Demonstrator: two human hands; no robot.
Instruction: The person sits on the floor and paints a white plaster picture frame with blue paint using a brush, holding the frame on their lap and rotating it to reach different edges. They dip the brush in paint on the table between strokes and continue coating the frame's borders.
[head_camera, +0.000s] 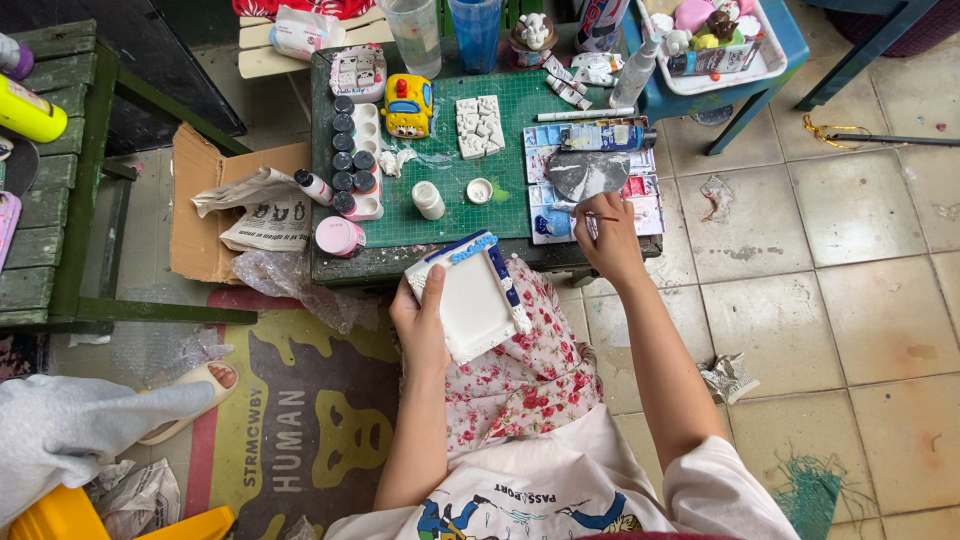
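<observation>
- Nearest to me, my left hand (420, 325) grips a white plaster frame (470, 295) from below, thumb pressed flat on its face; the piece tilts over my floral-clad lap, its upper and right edges painted blue.
- My right hand (605, 232) is closed in a pinch on a thin paintbrush (590, 215), whose tip rests at a blue patch on the paint palette (640, 190).
- That palette lies at the right end of the green cutting mat (445, 215), with a blue paint tube (610, 137) lying across its top.
- On the mat's middle sit a small white bottle (428, 199) and, just beside it, a loose cap (480, 190).
- Along the left edge runs a row of dark-capped paint pots (348, 150).
- Farther back stand a yellow car figurine (408, 104) and a white plaster tile (479, 125).
- At the far edge, two plastic cups (445, 30) stand side by side.
</observation>
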